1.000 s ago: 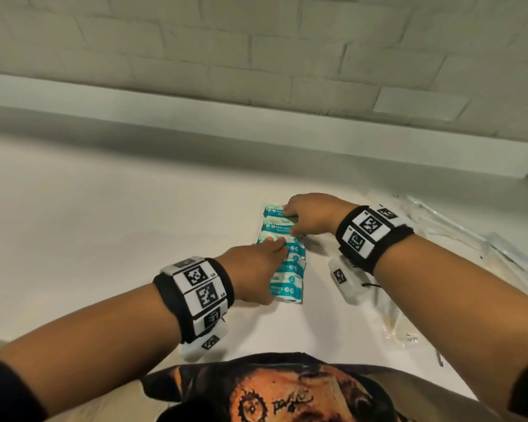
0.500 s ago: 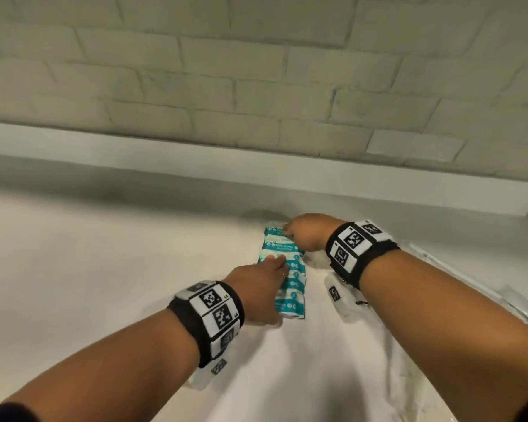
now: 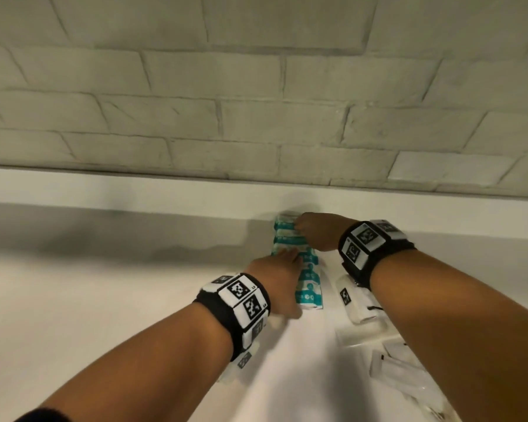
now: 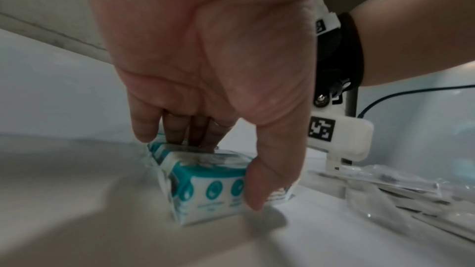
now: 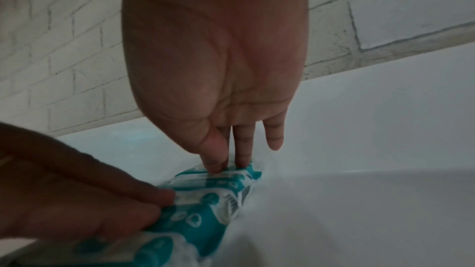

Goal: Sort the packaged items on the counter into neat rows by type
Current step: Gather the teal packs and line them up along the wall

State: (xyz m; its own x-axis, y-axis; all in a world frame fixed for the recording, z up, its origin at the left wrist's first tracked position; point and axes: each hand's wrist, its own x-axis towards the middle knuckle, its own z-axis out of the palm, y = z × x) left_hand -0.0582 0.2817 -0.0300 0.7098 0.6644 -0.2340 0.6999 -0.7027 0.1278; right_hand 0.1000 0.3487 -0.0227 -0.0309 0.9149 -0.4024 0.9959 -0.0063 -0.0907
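Note:
A row of teal-and-white packets (image 3: 310,281) runs away from me on the white counter (image 3: 104,300), its far end close to the back upstand. My left hand (image 3: 287,263) rests on the near part of the row. Its straight fingers (image 4: 177,133) press on the packet tops and its thumb lies against the side of the nearest packet (image 4: 205,188). My right hand (image 3: 305,229) is at the far end, with straight fingertips (image 5: 216,161) pressing down on the last packet (image 5: 231,178). Neither hand curls round a packet.
Clear plastic sachets (image 3: 409,370) lie loosely piled at the right, under my right forearm, also in the left wrist view as clear plastic sachets (image 4: 398,190). A grey brick wall (image 3: 256,117) and a white upstand (image 3: 134,187) close off the back.
Both hands and the teal packet row have slid away from me toward the back wall. The head view has tilted up, so more of the wall shows.

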